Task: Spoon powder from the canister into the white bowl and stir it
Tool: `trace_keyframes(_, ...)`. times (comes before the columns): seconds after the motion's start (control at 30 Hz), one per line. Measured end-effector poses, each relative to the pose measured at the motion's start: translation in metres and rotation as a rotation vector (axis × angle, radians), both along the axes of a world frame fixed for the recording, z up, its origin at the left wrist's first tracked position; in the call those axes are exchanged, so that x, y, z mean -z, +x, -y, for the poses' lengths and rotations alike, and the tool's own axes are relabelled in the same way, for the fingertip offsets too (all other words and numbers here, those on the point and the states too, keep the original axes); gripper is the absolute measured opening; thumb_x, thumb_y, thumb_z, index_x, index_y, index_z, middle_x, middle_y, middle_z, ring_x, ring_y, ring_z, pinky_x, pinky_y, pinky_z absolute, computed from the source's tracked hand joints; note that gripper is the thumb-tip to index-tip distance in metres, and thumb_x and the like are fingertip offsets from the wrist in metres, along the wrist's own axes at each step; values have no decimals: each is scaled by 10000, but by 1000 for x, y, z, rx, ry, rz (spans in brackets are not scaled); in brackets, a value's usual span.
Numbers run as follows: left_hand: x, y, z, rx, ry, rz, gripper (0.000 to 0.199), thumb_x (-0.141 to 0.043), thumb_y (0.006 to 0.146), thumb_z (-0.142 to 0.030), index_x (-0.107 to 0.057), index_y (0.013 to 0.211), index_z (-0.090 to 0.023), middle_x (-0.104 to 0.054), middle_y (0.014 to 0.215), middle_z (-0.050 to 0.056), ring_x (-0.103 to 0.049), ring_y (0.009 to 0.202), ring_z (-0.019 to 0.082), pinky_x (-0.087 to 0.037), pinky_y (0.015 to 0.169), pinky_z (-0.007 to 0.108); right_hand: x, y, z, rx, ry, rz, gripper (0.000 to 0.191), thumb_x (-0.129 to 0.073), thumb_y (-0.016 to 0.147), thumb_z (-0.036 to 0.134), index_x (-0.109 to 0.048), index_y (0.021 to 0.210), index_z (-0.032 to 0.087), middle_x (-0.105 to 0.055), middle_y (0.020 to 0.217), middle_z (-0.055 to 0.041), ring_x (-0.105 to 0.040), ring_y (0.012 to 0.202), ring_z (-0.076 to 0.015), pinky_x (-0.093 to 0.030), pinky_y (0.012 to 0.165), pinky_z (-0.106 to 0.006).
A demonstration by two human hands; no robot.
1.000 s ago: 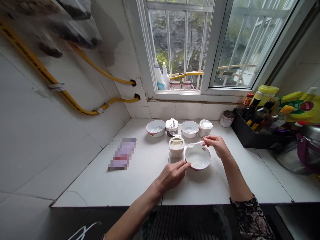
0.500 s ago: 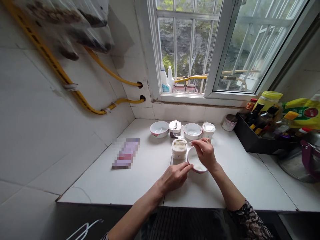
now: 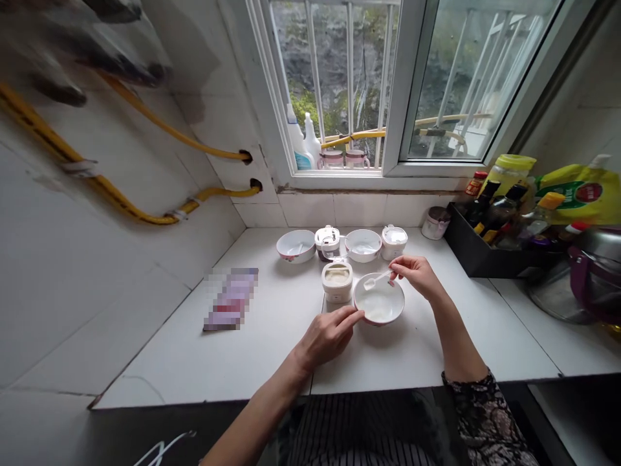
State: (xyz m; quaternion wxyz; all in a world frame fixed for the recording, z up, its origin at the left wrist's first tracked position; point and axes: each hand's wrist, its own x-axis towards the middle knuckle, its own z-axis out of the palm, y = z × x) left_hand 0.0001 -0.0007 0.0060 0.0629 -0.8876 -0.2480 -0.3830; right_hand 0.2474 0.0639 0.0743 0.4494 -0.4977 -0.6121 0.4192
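Note:
A small white spoon is pinched in my right hand, its bowl over the white bowl. At that bowl's left rim, the closed fingers of my left hand grip the edge. Some whitish contents lie low in the bowl. Just left of it stands an open white container filled with pale powder. Behind are a white bowl with a red pattern, a lidded jar with dark contents, another white bowl and a white lidded jar.
A blurred purple packet lies on the counter at left. At right are a black box of bottles, a small jar and a metal pot. Yellow pipes run along the left wall.
My right hand has moved the spoon from over the powder container to above the near bowl. My left hand stays at the bowl's rim. The whole view has shifted a little.

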Motion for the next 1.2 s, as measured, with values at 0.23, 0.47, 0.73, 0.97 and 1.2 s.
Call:
trace_keyframes(0.23, 0, -1, 0, -2, 12, 16, 349, -398, 927, -62, -538, 1232, -159, -690, 1008, 97, -695, 879, 154, -582, 671, 212, 2, -17, 13, -27, 139, 412, 176, -533, 804, 239, -692, 741, 197, -697, 639, -7, -600, 613, -144, -435, 636, -265)
trace_keyframes(0.47, 1, -1, 0, -5, 0, 12, 385, -403, 927, -65, -520, 1278, -173, -687, 1002, 92, -694, 876, 152, -581, 682, 212, 3, -22, 13, -114, 21, 318, 171, -560, 778, 253, -695, 705, 178, -702, 609, -11, -581, 612, -143, -422, 614, -259)
trace_keyframes(0.73, 1, -1, 0, 0, 24, 34, 378, -402, 921, -56, -529, 1260, -166, -690, 982, 92, -689, 857, 146, -575, 666, 206, 2, -9, 4, -126, -142, 7, 175, -659, 683, 311, -707, 693, 143, -689, 554, -31, -548, 546, -126, -419, 577, -257)
trace_keyframes(0.97, 2, -2, -1, -6, 19, 27, 356, -410, 916, -54, -546, 1229, -154, -689, 1013, 100, -688, 868, 156, -584, 666, 226, -2, -2, 2, -109, -197, -87, 233, -742, 606, 358, -710, 655, 133, -691, 555, -47, -499, 522, -111, -416, 569, -267)
trace_keyframes(1.2, 3, -1, -1, -16, -11, 11, 352, -382, 928, -74, -545, 1230, -155, -686, 1022, 106, -691, 890, 160, -591, 687, 235, -3, -12, -2, -12, -84, -168, 320, -766, 599, 458, -695, 684, 157, -696, 584, -51, -529, 525, -138, -441, 569, -298)
